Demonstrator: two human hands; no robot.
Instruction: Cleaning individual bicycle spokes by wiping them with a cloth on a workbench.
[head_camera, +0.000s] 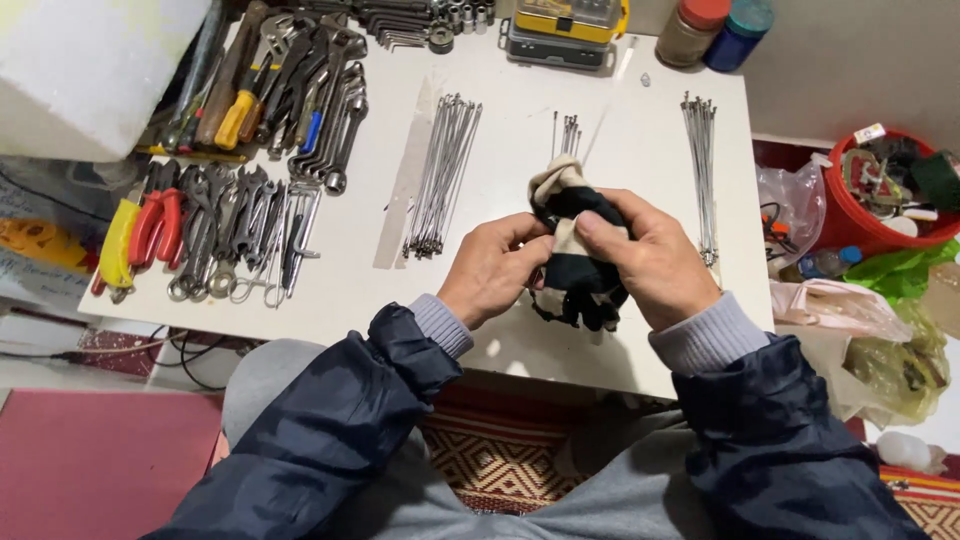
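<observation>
Both hands, left hand (490, 270) & right hand (648, 262), are pinching a black-and-cream work glove (578, 250) above the near tabletop (350, 290) edge. Probably soft, light, floppy; the cuff looks best to grip.

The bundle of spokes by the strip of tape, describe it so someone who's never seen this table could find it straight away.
Start at the white table and find the long pale tape strip left of centre. The spoke bundle lies just right of it, slanting. It is the thickest bundle; the other two, behind the hands and at the right edge, are thinner.
</observation>
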